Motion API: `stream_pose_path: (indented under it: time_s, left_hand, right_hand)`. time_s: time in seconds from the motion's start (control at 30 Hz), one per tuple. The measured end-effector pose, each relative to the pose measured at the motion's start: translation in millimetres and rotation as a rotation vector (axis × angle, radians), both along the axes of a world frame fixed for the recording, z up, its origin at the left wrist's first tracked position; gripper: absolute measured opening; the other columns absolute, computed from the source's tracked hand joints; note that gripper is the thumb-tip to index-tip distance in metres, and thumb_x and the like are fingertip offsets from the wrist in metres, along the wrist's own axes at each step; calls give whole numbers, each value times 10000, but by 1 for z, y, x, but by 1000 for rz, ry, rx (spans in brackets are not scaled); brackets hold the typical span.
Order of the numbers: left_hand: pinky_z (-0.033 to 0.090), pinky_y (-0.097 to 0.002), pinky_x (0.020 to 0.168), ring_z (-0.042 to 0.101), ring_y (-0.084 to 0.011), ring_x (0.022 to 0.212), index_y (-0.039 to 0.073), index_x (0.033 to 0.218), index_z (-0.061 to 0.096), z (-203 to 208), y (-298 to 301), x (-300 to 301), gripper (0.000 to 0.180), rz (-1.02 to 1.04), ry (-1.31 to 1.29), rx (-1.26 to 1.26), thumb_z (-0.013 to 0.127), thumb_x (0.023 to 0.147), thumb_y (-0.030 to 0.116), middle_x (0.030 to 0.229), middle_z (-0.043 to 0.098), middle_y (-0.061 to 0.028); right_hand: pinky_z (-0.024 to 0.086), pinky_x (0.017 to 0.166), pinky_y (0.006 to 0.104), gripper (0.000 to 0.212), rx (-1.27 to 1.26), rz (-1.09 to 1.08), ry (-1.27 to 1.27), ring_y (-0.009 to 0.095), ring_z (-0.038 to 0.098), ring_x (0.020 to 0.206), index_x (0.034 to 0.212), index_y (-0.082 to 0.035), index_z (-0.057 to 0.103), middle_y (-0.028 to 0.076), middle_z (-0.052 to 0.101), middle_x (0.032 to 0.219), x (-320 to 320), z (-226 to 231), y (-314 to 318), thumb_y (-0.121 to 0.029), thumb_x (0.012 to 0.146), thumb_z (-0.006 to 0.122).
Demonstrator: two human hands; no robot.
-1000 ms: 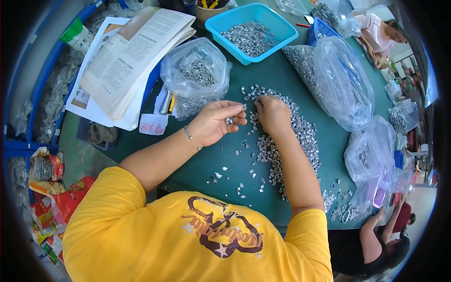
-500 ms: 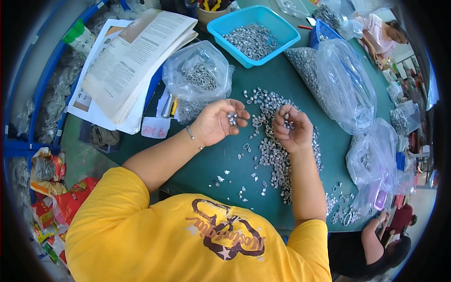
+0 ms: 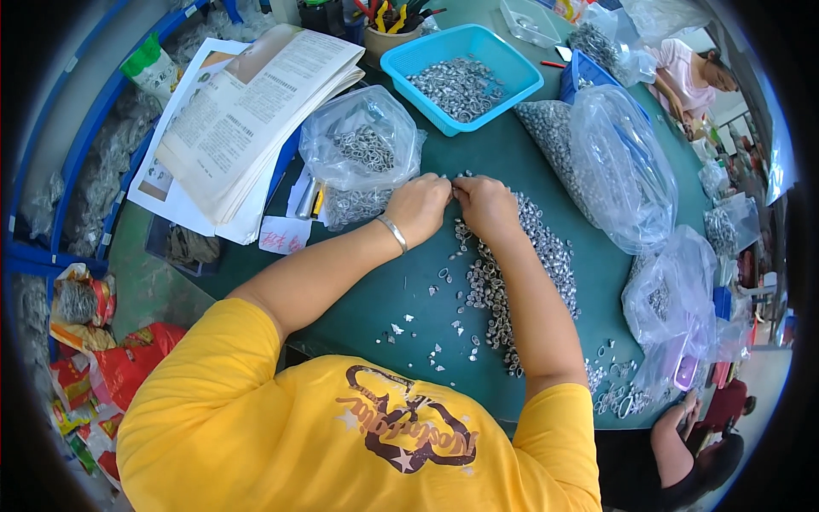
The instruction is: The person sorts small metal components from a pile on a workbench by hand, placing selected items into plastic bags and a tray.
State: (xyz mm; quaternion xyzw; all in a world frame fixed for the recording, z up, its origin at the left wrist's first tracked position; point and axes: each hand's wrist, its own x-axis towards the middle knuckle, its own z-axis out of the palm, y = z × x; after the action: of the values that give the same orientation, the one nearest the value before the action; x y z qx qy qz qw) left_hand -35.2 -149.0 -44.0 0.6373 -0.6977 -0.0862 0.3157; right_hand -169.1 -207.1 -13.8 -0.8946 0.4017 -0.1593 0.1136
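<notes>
My left hand point(image 3: 418, 207) and my right hand point(image 3: 490, 209) meet above the far end of a pile of small silver metal pieces point(image 3: 546, 256). Both are closed, backs up, with fingertips touching or nearly so. Half a second ago each held a few of these pieces; now the fingers hide most of what is in them. The pile of ring-like and bead-like pieces spreads under my right forearm on the green table point(image 3: 367, 303). Broken silver bits point(image 3: 397, 328) lie scattered nearer me. Beside my left hand stands an opened clear bag point(image 3: 363, 175) of metal rings.
A light-blue plastic basket point(image 3: 512, 81) of metal pieces stands at the back. Full clear bags point(image 3: 627, 171) line the right side. Newspapers point(image 3: 247, 119) lie at the left, near a pot of pliers point(image 3: 391, 38). Two people, one in pink point(image 3: 678, 72), one in black point(image 3: 636, 461), sit at the right.
My hands were apart, palms turned up, with small metal pieces in the curled fingers. They have turned over, closed and come together at the fingertips.
</notes>
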Motion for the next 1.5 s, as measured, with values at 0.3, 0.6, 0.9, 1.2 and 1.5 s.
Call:
stream_pose_path:
  time_s: [0.3,0.6,0.9,1.2,1.5]
  left_hand:
    - [367,-181,565,465,-66,688,49,968,517,19,29,13,112,-355,1628,636,529,864,89,877,545,-13]
    - [390,-183,504,514,-121,660,26,870,542,37,52,-1,86,-471,1742,503,540,811,-36,889,557,-93]
    - [421,-217,542,544,-152,703,35,890,530,34,47,8,85,-182,1951,626,508,809,48,852,571,-76]
    - [472,-370,630,593,-292,734,19,789,567,14,-14,7,108,48,238,-61,535,789,122,794,590,-151]
    - [458,-410,694,566,-338,777,27,804,587,6,-17,7,100,-6,-85,72,585,755,114,802,573,-169]
  right_hand:
    - [344,524,169,100,731,-83,-718,26,417,600,853,3,608,-50,514,664,-35,5,24,-90,819,593]
    - [336,506,172,136,737,241,-1082,59,452,599,892,12,623,7,555,759,-50,10,53,-75,788,637]
    - [249,378,196,247,1614,249,-1520,90,363,434,806,2,562,51,482,607,-50,7,52,-208,895,470]
    - [486,647,358,160,203,-192,-213,274,622,685,771,-59,663,135,641,750,-15,8,1,-206,784,601]
    - [489,670,382,154,100,-178,219,303,615,753,752,-55,639,141,631,781,-11,21,9,-207,753,614]
